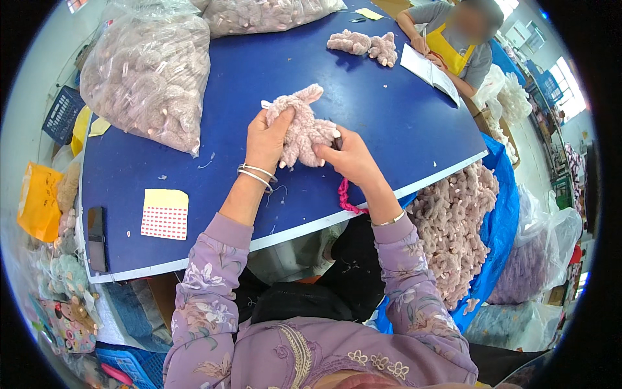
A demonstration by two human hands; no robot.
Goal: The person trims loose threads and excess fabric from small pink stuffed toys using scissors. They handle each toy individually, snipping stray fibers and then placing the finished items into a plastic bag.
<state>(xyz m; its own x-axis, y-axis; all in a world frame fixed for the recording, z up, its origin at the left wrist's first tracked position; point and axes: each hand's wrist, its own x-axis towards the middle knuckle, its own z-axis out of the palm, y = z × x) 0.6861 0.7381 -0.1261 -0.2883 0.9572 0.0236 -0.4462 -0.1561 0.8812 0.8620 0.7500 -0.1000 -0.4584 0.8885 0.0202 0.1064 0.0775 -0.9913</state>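
A small pinkish-beige plush toy point(301, 126) with a white tag at its edge is held up over the blue table. My left hand point(264, 141) grips its left side, thumb pressed on the fur. On the other side my right hand point(355, 159) pinches a lower limb of the toy. Part of a small dark object point(337, 141) shows at the right fingers; its kind is hidden. A pink braided cord point(345, 198) hangs below that hand to the table edge. Two similar plush toys point(363, 44) lie together at the far side.
A big clear bag of plush toys point(146, 84) stands at the far left of the blue table point(227, 84). Nearer are a sticker sheet point(164, 215) and a phone point(97, 240). A blue sack of plush point(453, 227) sits at right. A person point(453, 39) sits behind an open notebook point(427, 72).
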